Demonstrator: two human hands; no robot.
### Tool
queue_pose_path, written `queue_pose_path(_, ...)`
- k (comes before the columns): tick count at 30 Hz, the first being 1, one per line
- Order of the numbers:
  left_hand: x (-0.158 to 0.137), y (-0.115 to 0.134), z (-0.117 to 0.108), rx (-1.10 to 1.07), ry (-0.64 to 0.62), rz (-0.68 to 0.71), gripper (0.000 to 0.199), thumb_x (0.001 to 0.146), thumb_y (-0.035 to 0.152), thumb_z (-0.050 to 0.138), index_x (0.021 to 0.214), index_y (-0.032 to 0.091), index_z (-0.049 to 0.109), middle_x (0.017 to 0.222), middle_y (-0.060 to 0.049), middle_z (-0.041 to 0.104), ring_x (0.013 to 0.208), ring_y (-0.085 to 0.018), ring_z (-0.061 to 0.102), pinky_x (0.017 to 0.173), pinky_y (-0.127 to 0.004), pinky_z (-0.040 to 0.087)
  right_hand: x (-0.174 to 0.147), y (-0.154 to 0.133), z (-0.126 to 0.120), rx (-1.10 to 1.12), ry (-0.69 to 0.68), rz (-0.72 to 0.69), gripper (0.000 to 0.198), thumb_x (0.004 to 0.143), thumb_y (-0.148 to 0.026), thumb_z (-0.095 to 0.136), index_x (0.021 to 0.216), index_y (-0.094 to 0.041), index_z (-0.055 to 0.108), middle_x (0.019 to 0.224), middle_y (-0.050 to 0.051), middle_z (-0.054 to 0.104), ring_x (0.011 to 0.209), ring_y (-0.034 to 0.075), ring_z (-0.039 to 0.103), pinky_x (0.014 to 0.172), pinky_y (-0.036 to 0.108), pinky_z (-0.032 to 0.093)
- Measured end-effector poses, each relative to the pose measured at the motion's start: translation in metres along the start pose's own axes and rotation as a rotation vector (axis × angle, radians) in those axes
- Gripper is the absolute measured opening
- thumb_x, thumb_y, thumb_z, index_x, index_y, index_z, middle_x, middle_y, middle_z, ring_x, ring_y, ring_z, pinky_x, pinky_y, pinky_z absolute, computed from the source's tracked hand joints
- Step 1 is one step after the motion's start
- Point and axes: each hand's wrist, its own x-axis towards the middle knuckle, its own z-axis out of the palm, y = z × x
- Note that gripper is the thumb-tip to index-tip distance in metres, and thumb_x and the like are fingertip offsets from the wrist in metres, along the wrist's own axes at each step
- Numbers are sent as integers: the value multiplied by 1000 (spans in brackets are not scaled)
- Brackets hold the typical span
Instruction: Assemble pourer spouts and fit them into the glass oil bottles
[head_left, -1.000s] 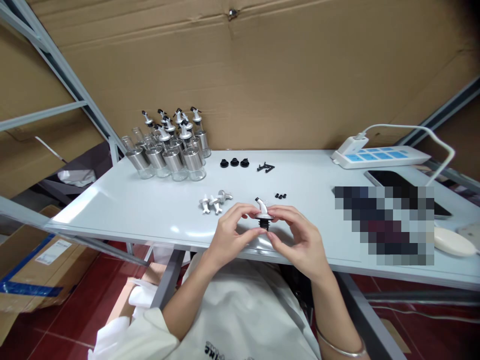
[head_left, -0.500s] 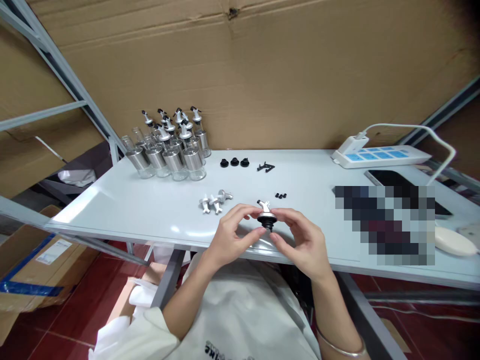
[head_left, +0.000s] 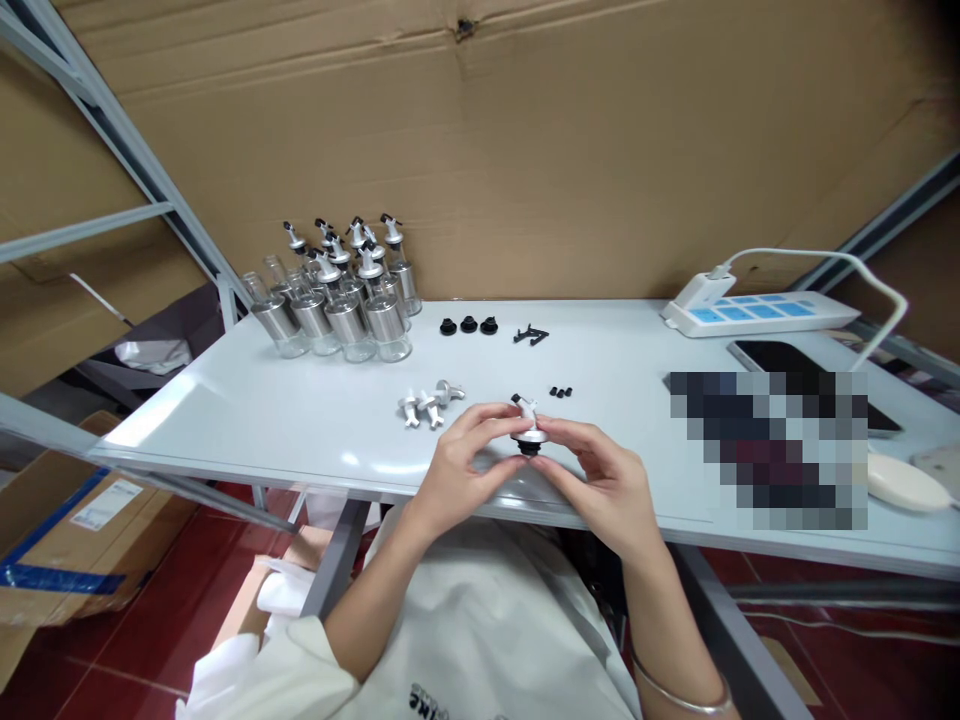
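Between my two hands, near the table's front edge, is a bottle pourer with a silver spout, a black tip and a black stopper underneath. My left hand grips it from the left with thumb below and fingers above. From the right, my right hand closes on it the same way. Silver spout pieces lie to the left of my hands. Tiny black caps sit just beyond my right hand. Farther back are black stoppers in a row and a small pile of black levers.
Glass bottles with steel sleeves stand at the back left, several topped with pourers. On the right are a power strip with a plugged-in charger, a phone, a blurred-out patch and a white oval object. Cardboard walls the back.
Both thumbs have pressed in under the pourer and the fingers now lie over its silver collar. Less of the black stopper shows than before. The table items stay put.
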Motion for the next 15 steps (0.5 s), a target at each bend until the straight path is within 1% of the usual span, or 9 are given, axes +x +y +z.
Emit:
queue_pose_path(4, -1, -3, 1, -7, 19, -18, 33, 84, 19, 69, 115, 28, 66, 118, -6, 67, 109, -19, 66, 95, -38, 55, 1, -1, -1, -25, -9, 28, 27, 83, -23, 69, 110, -28, 67, 111, 3, 74, 102, 20, 72, 90, 32, 59)
queue_pose_path(12, -3, -5, 1, 20, 38, 11, 31, 83, 20, 69, 113, 26, 68, 115, -7, 69, 108, -18, 67, 94, -37, 57, 2, -1, -1, -23, -64, 48, 26, 85, -23, 67, 110, -28, 66, 114, 4, 74, 100, 20, 73, 83, 28, 60)
queue_pose_path(15, -2, -5, 1, 33, 32, 7, 30, 84, 22, 69, 113, 26, 68, 115, -7, 69, 107, -19, 67, 93, -37, 57, 2, -1, -2, -25, -67, 53, 26, 84, -23, 67, 110, -28, 66, 113, 3, 74, 100, 19, 73, 84, 28, 60)
